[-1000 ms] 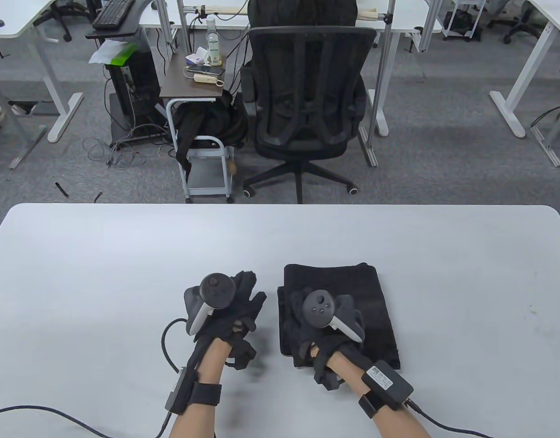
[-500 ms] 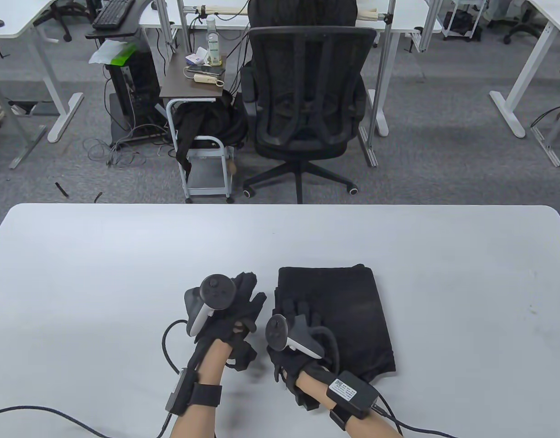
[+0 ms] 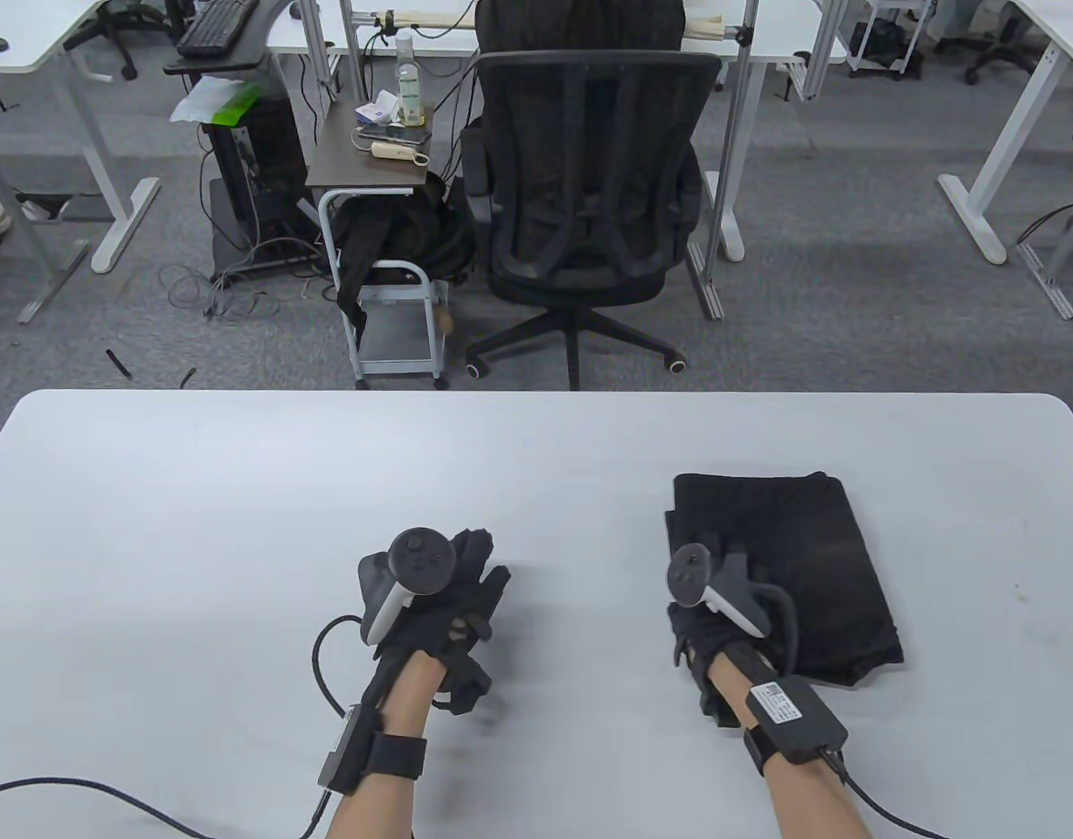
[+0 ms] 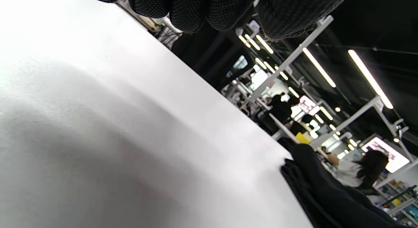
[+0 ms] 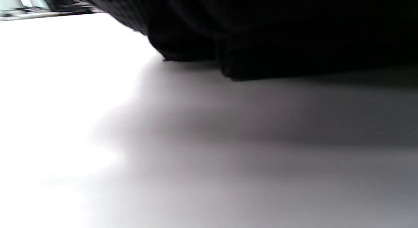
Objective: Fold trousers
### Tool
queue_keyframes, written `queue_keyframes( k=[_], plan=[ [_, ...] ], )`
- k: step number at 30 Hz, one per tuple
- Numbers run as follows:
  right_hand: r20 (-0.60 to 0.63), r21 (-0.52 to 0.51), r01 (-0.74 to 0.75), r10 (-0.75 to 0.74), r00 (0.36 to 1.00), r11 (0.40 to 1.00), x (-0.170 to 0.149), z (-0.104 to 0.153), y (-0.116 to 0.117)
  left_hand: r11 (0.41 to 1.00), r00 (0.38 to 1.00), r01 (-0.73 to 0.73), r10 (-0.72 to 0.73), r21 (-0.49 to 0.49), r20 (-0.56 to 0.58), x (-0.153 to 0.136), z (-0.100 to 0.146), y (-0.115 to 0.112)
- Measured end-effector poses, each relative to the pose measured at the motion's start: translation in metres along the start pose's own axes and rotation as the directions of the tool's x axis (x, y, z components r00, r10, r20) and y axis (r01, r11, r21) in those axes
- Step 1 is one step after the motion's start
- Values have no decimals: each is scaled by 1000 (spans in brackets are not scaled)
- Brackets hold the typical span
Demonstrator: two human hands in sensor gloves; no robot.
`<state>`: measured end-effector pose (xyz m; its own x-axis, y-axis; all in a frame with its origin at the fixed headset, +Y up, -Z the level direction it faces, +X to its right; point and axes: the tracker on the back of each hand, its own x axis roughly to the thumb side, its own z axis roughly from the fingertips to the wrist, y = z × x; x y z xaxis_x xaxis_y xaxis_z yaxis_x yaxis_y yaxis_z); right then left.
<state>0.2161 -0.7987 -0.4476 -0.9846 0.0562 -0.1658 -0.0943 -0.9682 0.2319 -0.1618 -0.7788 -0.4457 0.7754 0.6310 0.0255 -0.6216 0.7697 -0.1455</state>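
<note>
The black trousers (image 3: 807,559) lie folded into a compact rectangle on the right half of the white table (image 3: 239,489). My right hand (image 3: 716,559) rests at their left edge, its fingers hidden under the tracker, so its hold is unclear. The right wrist view shows only dark cloth (image 5: 261,32) just above the tabletop. My left hand (image 3: 475,568) lies on the bare table to the left of the trousers, fingers spread and holding nothing. Its fingertips (image 4: 196,9) hang in at the top of the left wrist view, with the trousers (image 4: 326,195) off to the right.
A black office chair (image 3: 589,192) and a small cart (image 3: 388,288) stand on the floor beyond the table's far edge. Cables run from both wrists to the near edge of the table.
My right hand turned onto the left edge of the folded trousers, then moved right with them across the table. My left hand has stayed in place.
</note>
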Motion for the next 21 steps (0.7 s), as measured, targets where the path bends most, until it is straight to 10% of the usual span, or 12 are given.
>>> queue_keyframes(
  k=[10,21],
  plan=[
    [-352,41,13,2,936,999,-103,-13,-12,1000,1000,16,-17,-12,-22,-5,-3,-3],
    [-223,-86,31,-49,974,996,-40,0,-34,995,995,94,-95,-21,-25,-3,-3,-12]
  ],
)
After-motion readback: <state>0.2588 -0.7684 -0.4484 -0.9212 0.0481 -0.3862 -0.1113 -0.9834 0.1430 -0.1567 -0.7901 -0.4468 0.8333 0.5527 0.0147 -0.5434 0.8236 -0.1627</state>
